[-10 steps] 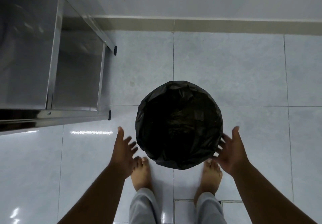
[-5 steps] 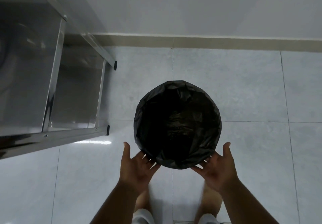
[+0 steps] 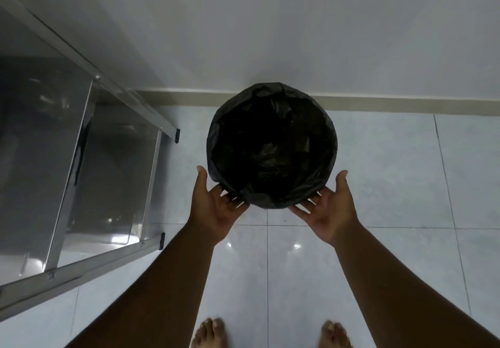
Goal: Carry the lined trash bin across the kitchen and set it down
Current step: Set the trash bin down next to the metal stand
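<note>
The round trash bin [image 3: 272, 147], lined with a crumpled black bag, is seen from above in front of me, close to the wall. My left hand [image 3: 213, 206] and my right hand [image 3: 330, 209] are palm-up at its near edge, one on each side. Their fingers reach under the bag's overhang and are hidden there; both thumbs point up beside the bin. Both arms are stretched forward. Whether the bin's bottom touches the floor is hidden.
A stainless steel table [image 3: 81, 158] with a lower shelf stands at the left, its black-capped leg [image 3: 177, 132] close to the bin. A white wall [image 3: 270, 22] with a beige baseboard [image 3: 405, 104] is right behind the bin. My bare feet [image 3: 209, 332] stand on glossy pale tiles.
My hands went from spread beside the bin to tucked under its near edge. The bin now sits farther from my feet and nearer the wall, with my arms extended.
</note>
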`<state>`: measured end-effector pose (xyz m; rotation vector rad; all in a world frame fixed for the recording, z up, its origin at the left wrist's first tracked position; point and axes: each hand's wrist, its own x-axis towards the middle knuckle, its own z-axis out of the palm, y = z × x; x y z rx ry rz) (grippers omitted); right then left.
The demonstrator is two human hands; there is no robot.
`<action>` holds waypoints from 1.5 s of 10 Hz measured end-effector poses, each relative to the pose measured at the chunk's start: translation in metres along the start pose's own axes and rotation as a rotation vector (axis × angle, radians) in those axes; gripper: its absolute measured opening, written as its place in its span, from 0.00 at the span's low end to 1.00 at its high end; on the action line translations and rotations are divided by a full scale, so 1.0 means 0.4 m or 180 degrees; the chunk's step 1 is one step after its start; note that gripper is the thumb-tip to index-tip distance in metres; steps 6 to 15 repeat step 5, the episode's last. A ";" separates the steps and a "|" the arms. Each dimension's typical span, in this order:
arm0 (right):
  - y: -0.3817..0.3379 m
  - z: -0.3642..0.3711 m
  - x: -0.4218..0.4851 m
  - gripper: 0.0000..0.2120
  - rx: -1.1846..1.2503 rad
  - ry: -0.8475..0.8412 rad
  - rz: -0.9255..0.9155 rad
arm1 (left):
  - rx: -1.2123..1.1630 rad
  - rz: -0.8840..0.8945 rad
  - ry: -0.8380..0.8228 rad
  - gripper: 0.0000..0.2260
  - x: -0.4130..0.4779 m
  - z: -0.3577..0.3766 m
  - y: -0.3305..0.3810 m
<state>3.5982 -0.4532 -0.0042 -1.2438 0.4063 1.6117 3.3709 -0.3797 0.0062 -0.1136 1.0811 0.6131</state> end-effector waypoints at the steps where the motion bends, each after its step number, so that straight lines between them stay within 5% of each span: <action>1: -0.030 0.039 0.028 0.39 -0.0033 -0.0037 -0.0073 | 0.0070 0.0059 -0.0017 0.37 0.032 0.033 0.037; 15: -0.041 0.056 0.014 0.42 -0.0205 0.0064 -0.0050 | 0.0190 0.0290 0.0315 0.38 0.002 0.043 0.024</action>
